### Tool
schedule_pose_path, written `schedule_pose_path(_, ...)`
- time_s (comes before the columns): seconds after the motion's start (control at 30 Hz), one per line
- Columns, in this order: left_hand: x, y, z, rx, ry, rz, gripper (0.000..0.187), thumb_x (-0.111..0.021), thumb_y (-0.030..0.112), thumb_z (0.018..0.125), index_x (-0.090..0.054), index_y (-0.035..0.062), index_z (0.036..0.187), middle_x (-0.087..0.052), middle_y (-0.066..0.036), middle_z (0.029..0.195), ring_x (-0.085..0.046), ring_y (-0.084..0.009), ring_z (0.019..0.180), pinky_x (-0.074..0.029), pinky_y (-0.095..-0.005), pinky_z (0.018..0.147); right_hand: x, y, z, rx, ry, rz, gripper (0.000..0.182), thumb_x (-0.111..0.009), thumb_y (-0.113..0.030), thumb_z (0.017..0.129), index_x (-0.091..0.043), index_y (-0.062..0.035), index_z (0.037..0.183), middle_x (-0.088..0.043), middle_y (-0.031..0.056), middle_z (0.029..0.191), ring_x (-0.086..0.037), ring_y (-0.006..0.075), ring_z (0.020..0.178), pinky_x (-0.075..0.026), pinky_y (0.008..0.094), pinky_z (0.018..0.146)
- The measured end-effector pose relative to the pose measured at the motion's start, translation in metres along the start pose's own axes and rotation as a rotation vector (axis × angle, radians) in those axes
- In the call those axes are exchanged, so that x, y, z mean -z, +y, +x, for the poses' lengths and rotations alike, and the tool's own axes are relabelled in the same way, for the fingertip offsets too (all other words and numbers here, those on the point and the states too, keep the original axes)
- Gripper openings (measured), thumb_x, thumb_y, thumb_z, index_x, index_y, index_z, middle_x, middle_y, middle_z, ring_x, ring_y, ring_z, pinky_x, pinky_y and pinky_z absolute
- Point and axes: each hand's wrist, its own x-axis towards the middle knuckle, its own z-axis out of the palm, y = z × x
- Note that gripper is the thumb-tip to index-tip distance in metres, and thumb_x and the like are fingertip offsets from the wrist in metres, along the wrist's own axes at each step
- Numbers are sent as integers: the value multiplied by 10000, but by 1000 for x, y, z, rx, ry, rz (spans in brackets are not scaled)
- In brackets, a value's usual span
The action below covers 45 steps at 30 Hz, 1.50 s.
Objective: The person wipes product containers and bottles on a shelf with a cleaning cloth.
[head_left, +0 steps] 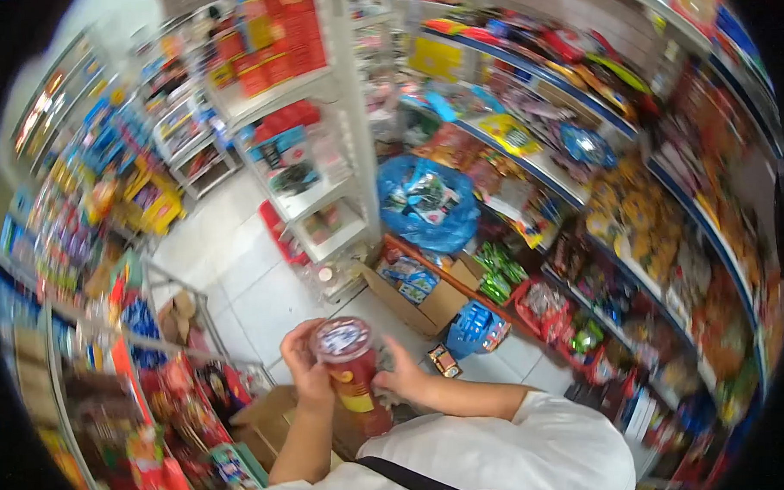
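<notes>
A clear plastic jar (351,376) with a pale printed lid, red contents and a yellow label is held upright close to my body. Wrapped round its left side is my left hand (305,360), fingers curved behind the lid's edge. On the other side my right hand (403,374) presses against the jar, with the thumb toward the label; its other fingers are partly hidden. Below the jar, an open cardboard box (273,426) stands on the left.
Shelves of packaged goods (527,154) run along the right. A white shelf unit (321,191) rises ahead, beside a large blue plastic bag (429,200). A cardboard box of packets (425,313) and a blue packet (475,327) lie on the tiled floor. A metal rack (136,340) borders the left.
</notes>
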Motion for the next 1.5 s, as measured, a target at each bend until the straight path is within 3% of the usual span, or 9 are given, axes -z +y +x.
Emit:
schedule_pose_path(0.1,-16,-11,-27,-22,67,206,409,-477,132,845,-301,20,1196,-415,-148,1086,-436,-183,944,-364,-320,872,14,-71,7,-132,-84,-35,641,-735,-201,684,-408,11,1194,-519,95,1117,-492,160,1016,-380,303,892)
schedule_pose_path(0.2,-43,6,-51,308,20,360,544,-475,68,799,-215,25,1275,-373,-152,1184,-426,-201,1045,-348,-324,912,32,-80,7,-112,-78,-141,656,-729,-167,680,-385,11,1210,-514,100,1115,-485,161,1030,-375,310,899)
schedule_pose_path(0.4,-86,18,-81,259,16,153,1007,-643,106,693,114,44,1354,-314,-169,1295,-365,-269,1192,-306,-360,978,13,-106,23,222,-137,-25,631,-602,-299,800,-336,39,1260,-416,154,1251,-402,220,1156,-292,338,978)
schedule_pose_path(0.57,-54,25,-60,227,-155,294,950,-665,114,656,-43,-1,1365,-302,-153,1318,-327,-231,1217,-268,-333,1003,-1,-118,45,220,-104,21,661,-466,-434,861,-313,56,1277,-378,160,1287,-369,230,1184,-254,343,1000)
schedule_pose_path(0.93,46,41,-9,26,270,-166,930,-704,192,673,-87,35,1352,-404,-98,1201,-438,-191,1091,-394,-344,905,-60,-34,39,309,-479,-407,562,-423,-386,882,-388,46,1240,-380,206,1301,-339,306,1230,-231,378,1016)
schedule_pose_path(1.1,84,44,-4,266,-58,-347,858,-757,241,641,-244,29,1295,-425,-82,1228,-454,-174,1102,-404,-337,904,-85,6,74,-592,-423,298,877,-387,-682,725,-294,-29,1303,-424,141,1269,-439,294,1137,-352,455,961)
schedule_pose_path(1.3,154,53,-23,492,-127,-695,772,-714,366,643,-362,16,1233,-539,-128,1110,-564,-242,983,-467,-365,851,-118,124,96,-400,-617,-24,920,-362,-705,716,-228,-40,1337,-350,149,1319,-343,302,1186,-294,431,979)
schedule_pose_path(1.43,172,60,-38,506,93,-670,759,-670,433,659,-381,18,1225,-549,-142,1091,-581,-248,952,-490,-370,818,-170,16,118,80,-802,-632,850,-426,-588,806,-106,-47,1378,-136,178,1426,-11,370,1321,-76,419,1057)
schedule_pose_path(1.5,179,49,-47,512,166,-748,756,-657,452,667,-381,18,1222,-551,-130,1083,-585,-239,934,-494,-354,799,-170,14,131,73,-875,-606,862,-513,-513,789,-98,-39,1378,-175,208,1406,-66,347,1321,-100,409,1054)
